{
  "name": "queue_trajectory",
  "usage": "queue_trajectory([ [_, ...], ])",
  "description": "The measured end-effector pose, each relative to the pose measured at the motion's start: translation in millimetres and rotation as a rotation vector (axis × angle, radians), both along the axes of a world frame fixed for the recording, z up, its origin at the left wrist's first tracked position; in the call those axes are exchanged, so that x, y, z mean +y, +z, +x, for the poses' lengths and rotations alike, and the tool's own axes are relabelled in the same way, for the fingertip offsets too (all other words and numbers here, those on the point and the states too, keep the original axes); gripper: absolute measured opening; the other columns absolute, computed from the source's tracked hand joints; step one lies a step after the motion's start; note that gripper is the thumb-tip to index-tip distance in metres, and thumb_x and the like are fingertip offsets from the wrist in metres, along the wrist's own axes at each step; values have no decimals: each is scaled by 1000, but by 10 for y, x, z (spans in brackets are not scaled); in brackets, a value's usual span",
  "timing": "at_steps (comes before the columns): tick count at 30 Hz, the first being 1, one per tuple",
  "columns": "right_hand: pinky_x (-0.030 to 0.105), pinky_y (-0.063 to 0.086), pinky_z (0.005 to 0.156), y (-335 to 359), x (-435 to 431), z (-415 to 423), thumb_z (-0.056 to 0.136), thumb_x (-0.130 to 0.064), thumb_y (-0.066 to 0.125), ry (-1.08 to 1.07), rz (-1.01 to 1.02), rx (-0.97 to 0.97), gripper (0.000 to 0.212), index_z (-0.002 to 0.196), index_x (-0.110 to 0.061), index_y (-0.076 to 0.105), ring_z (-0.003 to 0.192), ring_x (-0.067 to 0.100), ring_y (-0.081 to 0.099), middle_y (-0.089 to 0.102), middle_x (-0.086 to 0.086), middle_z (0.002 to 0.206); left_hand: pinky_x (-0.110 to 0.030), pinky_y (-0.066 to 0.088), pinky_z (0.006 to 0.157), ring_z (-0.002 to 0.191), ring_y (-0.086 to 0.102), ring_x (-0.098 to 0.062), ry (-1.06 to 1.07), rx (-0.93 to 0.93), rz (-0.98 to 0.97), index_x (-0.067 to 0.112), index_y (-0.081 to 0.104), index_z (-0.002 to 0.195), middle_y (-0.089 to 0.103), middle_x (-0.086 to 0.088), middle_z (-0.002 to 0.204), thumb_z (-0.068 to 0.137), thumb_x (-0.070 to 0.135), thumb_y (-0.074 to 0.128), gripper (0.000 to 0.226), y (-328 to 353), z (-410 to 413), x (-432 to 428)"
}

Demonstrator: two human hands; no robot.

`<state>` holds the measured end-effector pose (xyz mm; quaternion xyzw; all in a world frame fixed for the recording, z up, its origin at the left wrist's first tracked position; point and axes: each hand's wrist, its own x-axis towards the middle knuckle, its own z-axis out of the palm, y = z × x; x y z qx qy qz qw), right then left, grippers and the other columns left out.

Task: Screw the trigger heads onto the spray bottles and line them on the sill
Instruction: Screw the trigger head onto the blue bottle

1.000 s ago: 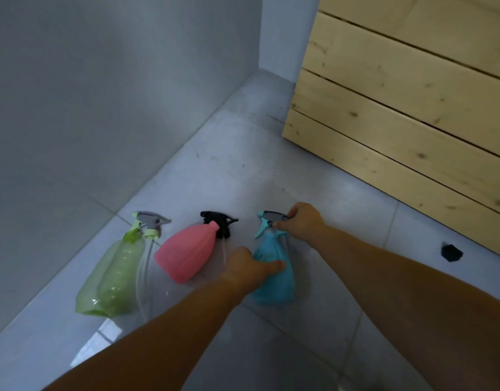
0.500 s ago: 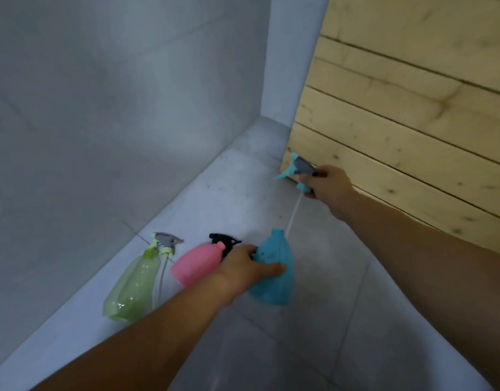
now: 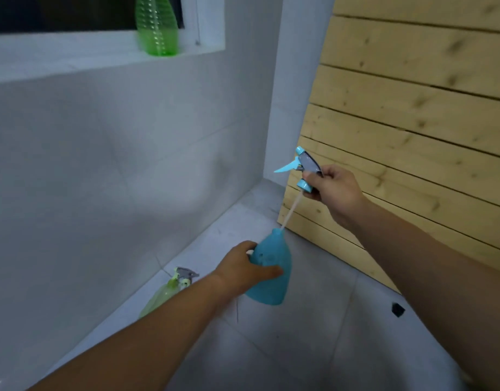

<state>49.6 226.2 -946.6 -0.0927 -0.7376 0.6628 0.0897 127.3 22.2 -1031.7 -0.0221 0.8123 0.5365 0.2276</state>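
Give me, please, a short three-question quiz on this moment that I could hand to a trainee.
1. True or false: the trigger head is already screwed onto the blue bottle.
2. Which hand holds the blue bottle: A) the left hand, B) the right hand, C) neither?
3. Fill in: the bottle standing on the sill is ____ in colour.

Key
1. False: the right hand holds the trigger head above the bottle, and only its dip tube reaches the neck.
2. A.
3. Green: the green bottle stands there; its top is out of frame.
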Motion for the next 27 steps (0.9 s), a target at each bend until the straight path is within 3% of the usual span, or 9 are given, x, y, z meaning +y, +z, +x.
queue_trajectory([
  [3, 33, 59, 76, 201, -81, 261, 87, -15, 71, 67, 0, -18, 19, 99, -2, 64, 79, 19, 66, 66, 8, 86, -45, 60, 91, 102, 70, -25, -9, 30, 40, 26, 59, 123, 70, -6, 113, 67, 35, 91, 66, 282, 91, -44],
  [7, 34, 59, 81, 499, -159, 592, 87, -13, 71, 177, -20, -58, 8, 91, -9, 64, 79, 17, 69, 71, 6, 87, -38, 61, 74, 97, 72, -22, -53, 79, 93, 30, 58, 123, 71, -5, 112, 70, 32, 90, 62, 639, 207, -123],
  [10, 33, 59, 78, 687, -205, 797, 85, -9, 72, 229, -36, -46, 7, 89, -10, 66, 79, 19, 70, 73, 6, 87, -38, 63, 82, 95, 74, -20, -78, 136, 143, 33, 58, 120, 72, -5, 110, 72, 27, 90, 58, 871, 286, -176],
  [13, 39, 59, 87, 817, -264, 973, 85, -7, 72, 246, -45, -16, 17, 100, -3, 64, 88, 24, 71, 74, 14, 97, -38, 63, 85, 96, 73, -19, -107, 185, 198, 33, 60, 120, 71, -3, 109, 75, 26, 88, 54, 1081, 381, -247],
  [20, 33, 61, 84, 975, -361, 1198, 89, -6, 68, 278, -57, 84, 28, 116, -3, 61, 94, 23, 73, 75, 15, 107, -45, 61, 91, 110, 71, -23, -146, 194, 298, 38, 62, 126, 68, -5, 125, 66, 42, 87, 66, 1261, 563, -444],
  [24, 34, 59, 86, 949, -368, 1238, 90, -7, 66, 336, -32, 79, 23, 113, -8, 61, 102, 28, 72, 74, 18, 110, -47, 60, 93, 109, 73, -25, -171, 162, 357, 33, 64, 128, 72, -6, 123, 75, 32, 83, 56, 1304, 601, -474],
  [27, 36, 58, 89, 945, -334, 1241, 89, -4, 66, 395, -52, 60, 30, 118, -8, 60, 107, 31, 70, 71, 21, 115, -49, 58, 96, 111, 72, -27, -173, 114, 399, 33, 65, 128, 74, -4, 122, 81, 30, 80, 49, 1324, 585, -505],
])
